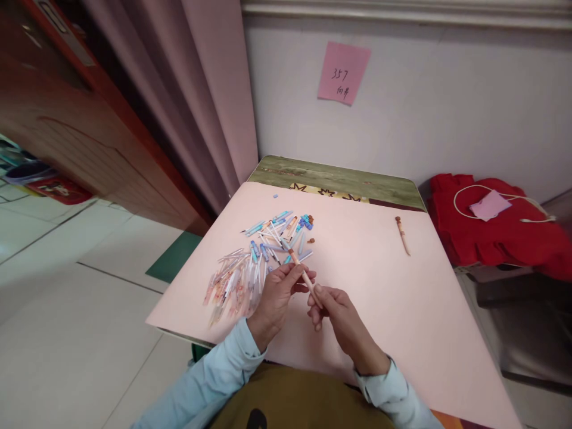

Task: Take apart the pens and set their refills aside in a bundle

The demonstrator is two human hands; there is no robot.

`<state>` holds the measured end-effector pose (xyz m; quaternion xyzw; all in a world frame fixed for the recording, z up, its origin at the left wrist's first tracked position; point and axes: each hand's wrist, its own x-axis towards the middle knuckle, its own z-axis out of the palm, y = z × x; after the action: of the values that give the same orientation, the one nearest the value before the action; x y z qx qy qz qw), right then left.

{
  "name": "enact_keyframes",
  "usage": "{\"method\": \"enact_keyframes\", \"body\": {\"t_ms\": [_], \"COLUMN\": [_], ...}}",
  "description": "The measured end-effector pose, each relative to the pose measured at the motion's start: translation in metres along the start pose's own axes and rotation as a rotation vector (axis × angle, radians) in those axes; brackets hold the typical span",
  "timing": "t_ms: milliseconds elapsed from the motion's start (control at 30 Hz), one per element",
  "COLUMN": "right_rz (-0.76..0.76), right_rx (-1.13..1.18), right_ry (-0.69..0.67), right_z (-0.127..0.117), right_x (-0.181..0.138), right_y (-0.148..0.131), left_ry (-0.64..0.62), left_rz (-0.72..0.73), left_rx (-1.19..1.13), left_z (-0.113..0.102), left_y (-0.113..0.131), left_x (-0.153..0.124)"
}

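Our left hand (pixel 279 293) and right hand (pixel 336 311) both clamp fingers on a slim pen (pixel 305 278). Loose pen parts (pixel 252 265) lie at eleven o'clock, a second pen (pixel 403 235) at two.

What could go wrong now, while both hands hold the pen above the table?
1. The pen is held only at the fingertips of the left hand and right hand; it may slip and drop.
2. The pile of parts reaches near the edge of the table; a sleeve might push some off.
3. Small brown caps lie loose beside the pile and might roll away.
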<state>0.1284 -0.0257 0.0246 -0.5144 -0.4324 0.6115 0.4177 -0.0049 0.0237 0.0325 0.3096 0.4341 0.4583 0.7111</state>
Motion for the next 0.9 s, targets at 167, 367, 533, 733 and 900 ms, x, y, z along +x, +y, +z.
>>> {"method": "enact_keyframes", "body": {"t_ms": [167,367,533,733,900], "right_rz": [-0.089,-0.248,-0.347,-0.2,0.063], "right_rx": [-0.024,-0.375,-0.649,-0.303,0.253], "right_ry": [0.09,0.352,0.43,0.237,0.023], "right_z": [-0.002,-0.002,-0.001,0.001,0.0], "right_x": [0.005,0.001,-0.005,-0.006,-0.003], "right_y": [0.004,0.014,0.02,0.013,0.009], "left_ry": [0.022,0.038,0.068,0.003,-0.047], "left_rz": [-0.006,-0.057,-0.03,0.04,0.026], "left_rx": [0.013,-0.061,0.017,0.161,0.164], "left_z": [-0.001,0.002,-0.001,-0.005,-0.004], "left_y": [-0.003,-0.009,-0.014,-0.011,-0.007], "left_x": [0.003,0.002,0.004,0.003,0.0]}}
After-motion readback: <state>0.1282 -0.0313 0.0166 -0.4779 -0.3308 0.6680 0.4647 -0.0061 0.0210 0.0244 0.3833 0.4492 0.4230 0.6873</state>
